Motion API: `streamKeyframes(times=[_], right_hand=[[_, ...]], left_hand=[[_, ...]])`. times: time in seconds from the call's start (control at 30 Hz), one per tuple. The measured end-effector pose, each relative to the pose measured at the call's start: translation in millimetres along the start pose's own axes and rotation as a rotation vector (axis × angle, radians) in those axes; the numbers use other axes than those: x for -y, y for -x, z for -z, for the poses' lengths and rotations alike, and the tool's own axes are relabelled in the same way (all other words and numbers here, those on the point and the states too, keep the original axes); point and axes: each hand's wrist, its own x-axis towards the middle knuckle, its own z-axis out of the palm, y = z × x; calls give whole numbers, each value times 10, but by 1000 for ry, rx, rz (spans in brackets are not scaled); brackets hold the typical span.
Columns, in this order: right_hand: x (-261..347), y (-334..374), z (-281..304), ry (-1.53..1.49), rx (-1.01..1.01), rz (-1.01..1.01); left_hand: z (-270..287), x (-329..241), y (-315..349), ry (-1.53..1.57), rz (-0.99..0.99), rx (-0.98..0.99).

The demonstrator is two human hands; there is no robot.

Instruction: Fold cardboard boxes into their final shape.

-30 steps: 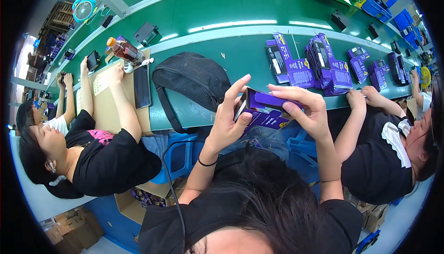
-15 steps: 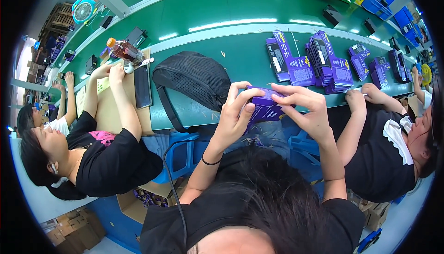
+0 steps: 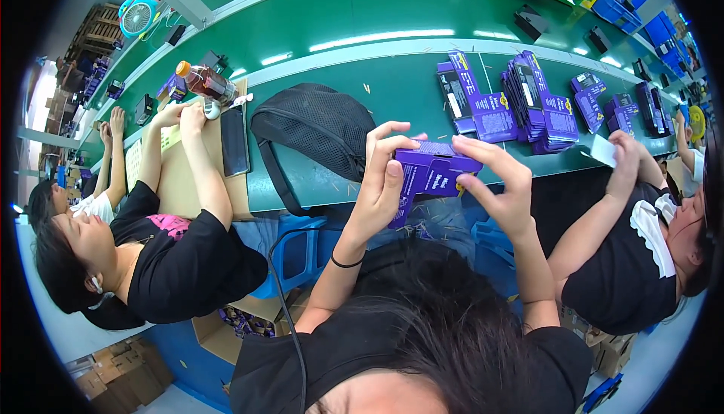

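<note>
A purple cardboard box (image 3: 436, 174), partly folded into shape with a long flap hanging down at its left, is held up in front of me, over the table's near edge. My left hand (image 3: 381, 184) grips its left end, with fingers behind and the thumb toward me. At the right end, my right hand (image 3: 504, 180) pinches it between thumb and fingers. Beyond my right hand lie a flat purple carton blank (image 3: 473, 101) and a thick stack of such blanks (image 3: 537, 105).
A black mesh bag (image 3: 313, 131) lies left of my hands, next to a phone (image 3: 234, 141) and a bottle (image 3: 204, 82). Co-workers sit on both sides; the right one holds a white piece (image 3: 600, 151). Black items (image 3: 530, 23) sit on the green conveyor (image 3: 407, 7).
The box has turned so its printed side and hanging flap show more, and my right hand's fingers have shifted along its end. The right co-worker's hand has risen with the white piece.
</note>
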Motion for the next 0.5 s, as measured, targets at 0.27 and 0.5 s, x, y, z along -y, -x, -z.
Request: streamKeyframes(times=[0.27,0.5], right_hand=[[23,-50,-23,-499,118,-369],[-160,-118,177,-314,354,-250]], left_hand=[[-100,-147,2,270,21,-68],[0,-102,82,38,-7,32]])
